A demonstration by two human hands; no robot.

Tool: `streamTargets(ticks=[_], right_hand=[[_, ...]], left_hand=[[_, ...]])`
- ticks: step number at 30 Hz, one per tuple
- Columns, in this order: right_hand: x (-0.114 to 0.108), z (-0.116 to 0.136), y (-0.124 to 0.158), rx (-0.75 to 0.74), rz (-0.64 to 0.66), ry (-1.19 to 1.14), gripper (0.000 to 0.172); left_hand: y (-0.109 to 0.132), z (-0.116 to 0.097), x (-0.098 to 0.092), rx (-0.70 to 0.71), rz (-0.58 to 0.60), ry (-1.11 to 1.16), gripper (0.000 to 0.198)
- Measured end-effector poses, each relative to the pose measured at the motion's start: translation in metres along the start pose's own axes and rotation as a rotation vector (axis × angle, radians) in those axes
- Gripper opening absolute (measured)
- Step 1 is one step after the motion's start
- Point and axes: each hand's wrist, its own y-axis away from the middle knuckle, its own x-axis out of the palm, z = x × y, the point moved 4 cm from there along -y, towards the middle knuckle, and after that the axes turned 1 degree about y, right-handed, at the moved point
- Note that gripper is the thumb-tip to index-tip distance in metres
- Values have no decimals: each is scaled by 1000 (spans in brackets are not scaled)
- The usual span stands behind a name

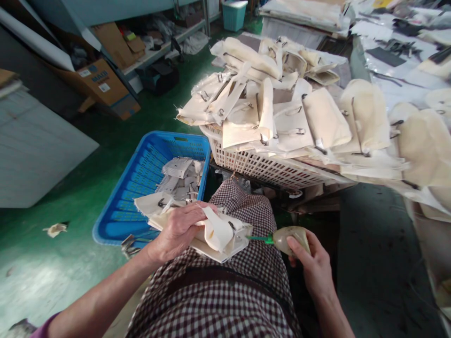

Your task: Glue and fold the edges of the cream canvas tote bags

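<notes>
My left hand (179, 230) is closed on a cream fabric piece (218, 234) with a folded strap and a small dark fitting, held over my lap. In my right hand (313, 258) is a squeeze bottle (289, 239) with a green cap and a thin green nozzle, lying roughly level. The nozzle's tip meets the right edge of the cream piece; whether it touches or goes inside, I cannot tell. My right thumb presses on the bottle's near side. Under my left hand, more layers of cream material stick out to the left.
A blue basket (121, 188) with flat pale pieces (179, 169) stands left of my knees. Ahead, a white basket (246, 162) carries a heap of similar cream pieces (327, 117), spreading right. A cardboard box (109, 89) sits under the far-left shelf. A dark surface (373, 263) lies at right.
</notes>
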Motion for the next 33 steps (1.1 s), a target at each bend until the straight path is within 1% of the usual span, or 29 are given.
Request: streamTargets(ticks=[2,3,4,6,8,9,12,14,16,19,23,26,29,33], right_hand=[[0,-1,2,11,44,-15,58],[0,-2,3,13,63,-19,56],[0,-3,3,11,72,-21,56],[-2,-7,3,7,54,-17,58],[-6,-11,3,-5,-15,11,63],[-8,-13,3,-18,-58,30,65],[-13,-20,3,-81,-137,60,69],[-13,-25,4,-124,-129,57,67],[-14,-30,7,-150,-110,60,65],[-16,-33,14,-138,-65,76,65],[-21,-31,21,-98,0,103,64],[-22,-30,19,-78,-56,69,64],[-18,-32,13,-62,-124,-12,65],[-9,-34,9,-49,-102,-27,68]], left_hand=[[3,1,3,-77,-31,86,24],[5,1,4,-81,-28,97,23],[7,-1,5,-52,-6,75,20],[11,-6,7,62,53,-33,17],[14,-11,8,162,90,-127,19],[15,-13,8,189,93,-152,21],[17,-13,7,191,69,-172,23],[17,-12,7,191,54,-188,22],[19,-10,7,215,76,-224,21],[20,-9,9,232,99,-245,22],[20,-13,12,279,112,-266,22],[20,-16,12,308,113,-293,23],[20,-19,12,353,114,-313,24],[20,-20,14,368,121,-315,22]])
